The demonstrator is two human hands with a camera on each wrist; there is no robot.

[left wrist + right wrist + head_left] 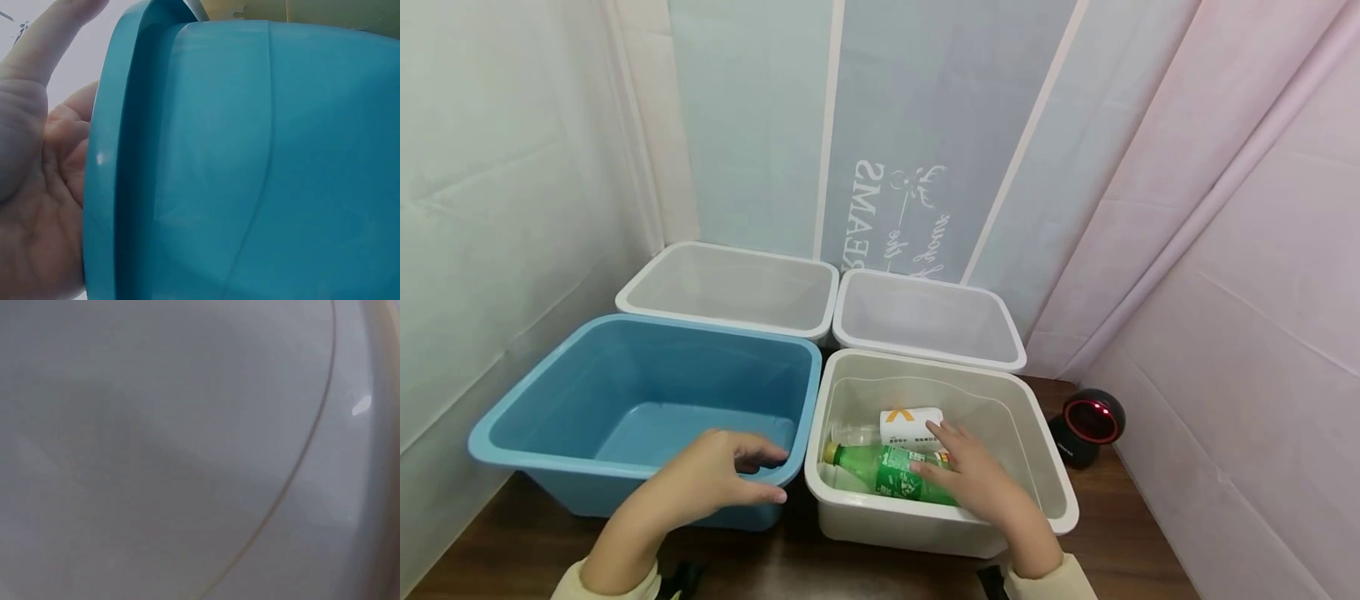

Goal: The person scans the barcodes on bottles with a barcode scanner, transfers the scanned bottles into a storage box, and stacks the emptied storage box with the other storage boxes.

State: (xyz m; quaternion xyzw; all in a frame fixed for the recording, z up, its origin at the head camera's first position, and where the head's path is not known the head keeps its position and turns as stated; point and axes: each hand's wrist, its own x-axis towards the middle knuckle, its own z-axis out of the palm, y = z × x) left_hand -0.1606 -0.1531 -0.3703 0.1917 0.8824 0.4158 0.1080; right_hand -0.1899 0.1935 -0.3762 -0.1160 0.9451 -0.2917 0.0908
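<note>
My left hand [722, 473] hovers at the front right rim of the blue basin [647, 467], thumb apart from the loosely bent fingers, with nothing held. In the left wrist view the palm [37, 206] lies beside the basin's rim; whether it touches cannot be told. My right hand [973, 475] reaches into the cream basin [917, 533] with spread fingers, over a green bottle [857, 462] with a green label and yellowish cap. Contact with the bottle is unclear. Behind the bottle lies a white package [904, 427] with an orange mark. The right wrist view shows only the pale basin wall [187, 456].
Two white basins stand behind, one at the left [730, 321] and one at the right [925, 354]. A black scanner-like device [1084, 425] with a red-lit ring stands right of the cream basin on the brown wooden table [1142, 533]. Curtains [940, 125] enclose the back and sides.
</note>
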